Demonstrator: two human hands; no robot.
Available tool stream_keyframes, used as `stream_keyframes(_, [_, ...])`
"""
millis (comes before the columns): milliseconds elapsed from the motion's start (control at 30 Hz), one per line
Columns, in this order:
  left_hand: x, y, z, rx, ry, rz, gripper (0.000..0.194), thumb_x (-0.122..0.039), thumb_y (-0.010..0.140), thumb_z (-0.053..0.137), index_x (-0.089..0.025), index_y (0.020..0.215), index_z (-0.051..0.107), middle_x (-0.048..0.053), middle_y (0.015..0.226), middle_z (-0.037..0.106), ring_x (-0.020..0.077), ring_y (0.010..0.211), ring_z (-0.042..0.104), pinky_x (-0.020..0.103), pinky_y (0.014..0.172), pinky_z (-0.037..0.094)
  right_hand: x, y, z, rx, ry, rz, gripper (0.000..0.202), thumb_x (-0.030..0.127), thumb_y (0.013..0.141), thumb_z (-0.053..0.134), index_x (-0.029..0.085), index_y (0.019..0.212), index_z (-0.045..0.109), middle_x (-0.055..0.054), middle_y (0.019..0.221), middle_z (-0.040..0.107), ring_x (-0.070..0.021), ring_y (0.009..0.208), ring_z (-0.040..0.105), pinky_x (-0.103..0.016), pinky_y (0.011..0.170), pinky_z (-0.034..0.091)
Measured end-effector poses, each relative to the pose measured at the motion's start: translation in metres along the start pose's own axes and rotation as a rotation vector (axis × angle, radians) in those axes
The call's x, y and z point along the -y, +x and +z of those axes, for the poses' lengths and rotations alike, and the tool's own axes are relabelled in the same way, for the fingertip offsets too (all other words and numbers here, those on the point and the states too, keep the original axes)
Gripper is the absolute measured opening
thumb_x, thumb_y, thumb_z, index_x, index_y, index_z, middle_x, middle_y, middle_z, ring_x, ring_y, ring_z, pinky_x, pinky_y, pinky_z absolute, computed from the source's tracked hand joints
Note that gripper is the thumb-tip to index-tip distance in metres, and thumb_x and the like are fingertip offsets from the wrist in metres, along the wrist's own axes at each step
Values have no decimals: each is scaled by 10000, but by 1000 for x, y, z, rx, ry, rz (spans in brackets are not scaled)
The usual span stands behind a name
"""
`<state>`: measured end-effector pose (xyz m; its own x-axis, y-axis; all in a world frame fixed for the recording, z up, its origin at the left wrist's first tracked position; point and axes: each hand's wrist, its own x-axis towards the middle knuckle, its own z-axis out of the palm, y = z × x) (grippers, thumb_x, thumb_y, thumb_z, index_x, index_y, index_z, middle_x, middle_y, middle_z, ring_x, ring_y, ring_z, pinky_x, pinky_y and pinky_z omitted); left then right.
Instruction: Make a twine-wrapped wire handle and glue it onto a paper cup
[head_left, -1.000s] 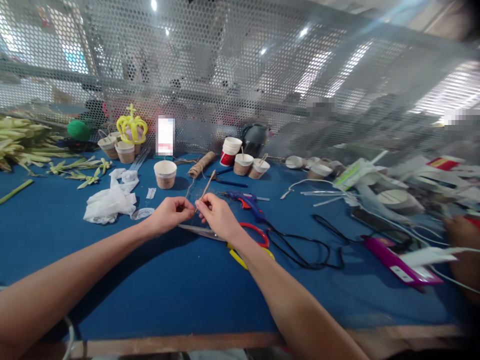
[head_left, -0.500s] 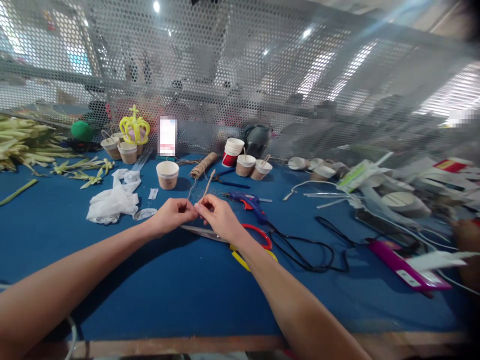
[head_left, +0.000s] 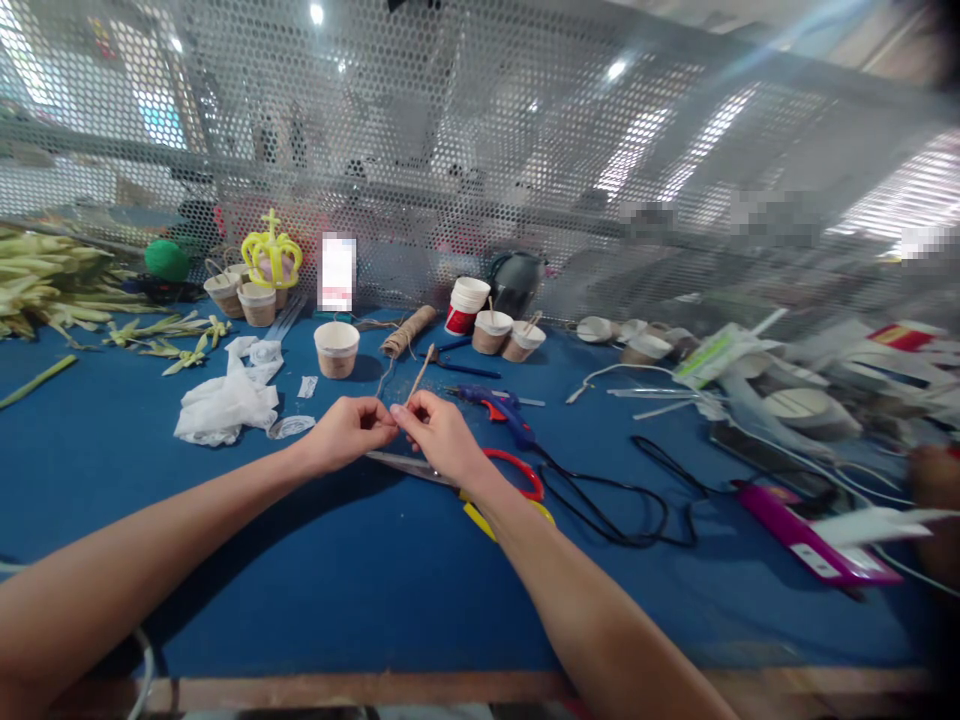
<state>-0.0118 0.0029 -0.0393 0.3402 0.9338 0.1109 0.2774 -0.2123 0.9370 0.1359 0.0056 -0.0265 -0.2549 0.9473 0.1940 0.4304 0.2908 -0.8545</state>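
Note:
My right hand is closed on a thin twine-wrapped stick, whose tip points up and away. Against its fingertips, my left hand pinches at the near end; a thin strand rises there toward the twine roll, and exactly what the left fingers grip is too small to tell. Under my right wrist lie scissors with red and yellow handles. A blue glue gun rests just right of the hands. Beyond my left hand stands a paper cup wrapped in brown.
White crumpled plastic lies at left, near a yellow crown on small cups. Husks fill the far left. Pliers, more cups and a kettle stand behind. A purple power strip and cables are at right.
The stick leans slightly more to the right. Both hands stay pinched together in nearly the same place; the view has shifted very slightly.

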Motion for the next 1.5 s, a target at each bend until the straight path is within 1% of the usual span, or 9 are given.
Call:
stream_keyframes(167, [-1, 0, 1, 20, -77, -34, 158, -272, 641, 563, -134, 621, 491, -60, 523, 416, 54, 478, 342, 193, 462, 256, 0, 1, -1, -21, 22, 3, 234, 324, 730, 531, 197, 563, 428, 44, 460, 463, -100, 422, 434, -225, 421, 337])
stream_keyframes(333, [-1, 0, 1, 18, -44, -26, 180, -294, 676, 538, -131, 617, 491, -53, 536, 410, 59, 497, 315, 201, 470, 229, 1, 0, 0, -7, 3, 11, 231, 315, 738, 525, 194, 570, 422, 48, 462, 448, -94, 417, 431, -219, 406, 338])
stream_keyframes(500, [-4, -1, -3, 55, -111, -51, 202, -311, 689, 533, -132, 607, 490, -53, 530, 409, 60, 493, 294, 205, 466, 202, 4, 0, 0, 107, 215, 21, 140, 306, 748, 512, 179, 699, 483, 40, 598, 504, -72, 449, 459, -207, 433, 397])
stream_keyframes(567, [-5, -1, -4, 59, -128, -69, 204, -315, 687, 538, -131, 609, 499, -56, 520, 404, 57, 482, 283, 205, 459, 193, 4, 1, 0, 127, 251, 7, 115, 285, 752, 505, 173, 726, 498, 37, 626, 514, -63, 451, 458, -200, 442, 401])
stream_keyframes(667, [-4, 0, -4, 39, -120, -80, 206, -323, 679, 548, -126, 628, 512, -53, 525, 420, 57, 482, 290, 203, 458, 196, 2, 2, 0, 100, 209, 9, 130, 269, 756, 496, 169, 675, 479, 46, 573, 490, -60, 436, 446, -194, 440, 390])
stream_keyframes(767, [-2, 1, -4, 24, -103, -64, 204, -320, 668, 557, -124, 635, 512, -42, 553, 457, 60, 498, 324, 202, 470, 218, 0, 3, 0, 84, 135, 20, 134, 275, 765, 491, 168, 687, 472, 49, 549, 473, -66, 437, 444, -194, 437, 386])
stream_keyframes(1067, [1, 1, -2, 43, -112, -66, 165, -269, 644, 568, -132, 625, 478, -68, 525, 395, 51, 485, 310, 195, 469, 220, -2, 2, -1, 58, -23, -9, 160, 295, 782, 476, 172, 680, 462, 29, 544, 489, -90, 450, 461, -216, 448, 382])
stream_keyframes(1333, [-1, 0, -1, 42, -111, -78, 188, -296, 656, 557, -124, 633, 485, -45, 563, 449, 54, 506, 344, 195, 481, 247, -1, 1, 0, 27, -115, -36, 172, 293, 773, 494, 164, 662, 474, 17, 550, 505, -92, 459, 450, -219, 455, 357])
stream_keyframes(1500, [1, 2, -2, 40, -40, -37, 176, -265, 652, 557, -139, 585, 455, -64, 513, 405, 50, 480, 321, 190, 462, 244, -1, 2, 0, 24, -158, -61, 196, 291, 774, 493, 165, 625, 469, 26, 521, 484, -90, 461, 427, -215, 458, 336])
